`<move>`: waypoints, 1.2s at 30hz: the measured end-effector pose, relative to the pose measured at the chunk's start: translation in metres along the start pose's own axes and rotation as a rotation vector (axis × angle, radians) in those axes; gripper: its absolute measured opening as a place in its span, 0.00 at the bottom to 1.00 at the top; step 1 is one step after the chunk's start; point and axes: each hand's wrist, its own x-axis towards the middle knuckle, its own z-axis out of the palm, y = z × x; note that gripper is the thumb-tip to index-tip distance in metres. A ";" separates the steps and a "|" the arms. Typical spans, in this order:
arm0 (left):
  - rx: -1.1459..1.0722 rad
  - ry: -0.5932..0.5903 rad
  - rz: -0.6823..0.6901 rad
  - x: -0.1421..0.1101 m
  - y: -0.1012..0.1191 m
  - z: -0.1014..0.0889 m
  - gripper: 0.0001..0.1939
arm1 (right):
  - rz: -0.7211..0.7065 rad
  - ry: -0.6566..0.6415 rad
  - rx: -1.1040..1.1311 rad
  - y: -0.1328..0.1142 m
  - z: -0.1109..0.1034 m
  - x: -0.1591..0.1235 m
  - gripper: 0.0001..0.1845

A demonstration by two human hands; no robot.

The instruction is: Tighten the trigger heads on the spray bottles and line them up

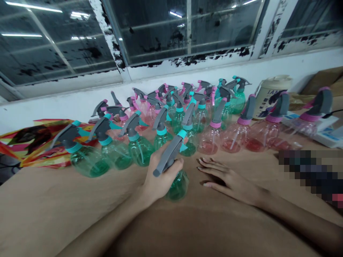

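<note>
My left hand (157, 176) is wrapped round a green spray bottle (178, 185) with a grey trigger head and teal collar, standing on the brown table (80, 207). My right hand (227, 178) lies flat beside it on the table, fingers stretched toward the bottle, holding nothing. Just behind stand several green spray bottles (139, 148) in a row to the left and several pink spray bottles (235, 135) to the right.
More green and pink spray bottles crowd the back of the table below a window. A white container (268, 94) stands at the back right, a white box (328, 130) beside it. A red and yellow bag (37, 142) lies at the left. A blurred patch (311, 175) sits at the right.
</note>
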 end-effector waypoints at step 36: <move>-0.019 -0.112 0.020 0.001 -0.003 -0.006 0.07 | -0.029 0.024 0.014 0.002 0.001 -0.001 0.28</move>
